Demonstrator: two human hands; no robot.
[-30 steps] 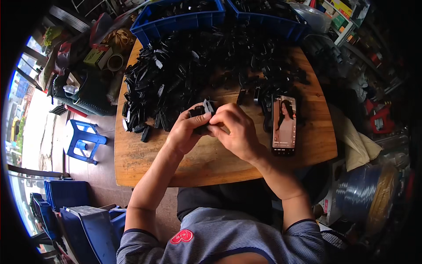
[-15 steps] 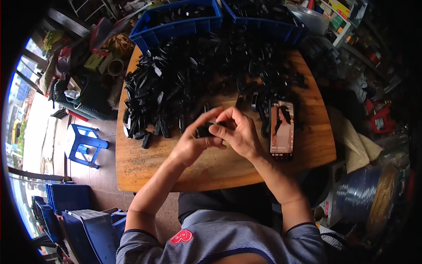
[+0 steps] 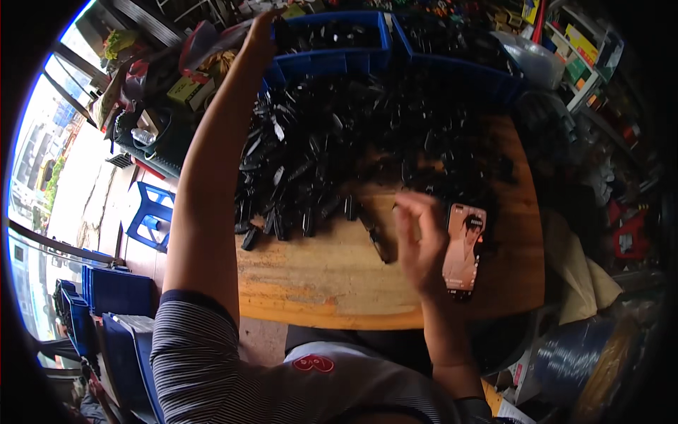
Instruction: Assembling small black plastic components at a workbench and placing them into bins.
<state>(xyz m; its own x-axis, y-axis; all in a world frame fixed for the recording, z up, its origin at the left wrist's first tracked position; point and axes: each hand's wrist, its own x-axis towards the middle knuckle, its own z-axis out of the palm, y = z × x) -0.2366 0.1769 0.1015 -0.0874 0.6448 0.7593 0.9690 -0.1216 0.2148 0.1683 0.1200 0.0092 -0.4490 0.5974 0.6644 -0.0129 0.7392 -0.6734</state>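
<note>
My left hand [image 3: 263, 41] is stretched far forward to the left end of a blue plastic bin [image 3: 318, 65] full of black parts. Its fingers are in shadow, so whether they hold anything is hidden. Over the near part of the wooden table [image 3: 318, 283], my right hand [image 3: 421, 244] is raised and smeared by motion, its fingers bent. Left of it lies a long thin black piece [image 3: 376, 240]. A smartphone [image 3: 462, 251] playing a video sits just right of that hand. Beyond both, a wide heap of small black plastic parts [image 3: 332, 141] covers the tabletop.
A second blue bin [image 3: 459, 65] of black parts stands at the far right. Left of the table is a blue stool [image 3: 148, 215], with blue folded boxes [image 3: 116, 290] nearer. On the right are a beige cloth [image 3: 583, 275], a wrapped spool [image 3: 572, 360] and crowded shelves [image 3: 586, 63].
My hands were together over the table, fingers around a small dark piece. The left has swung far forward to the bin; the right has moved right, towards the phone. The view has shifted too.
</note>
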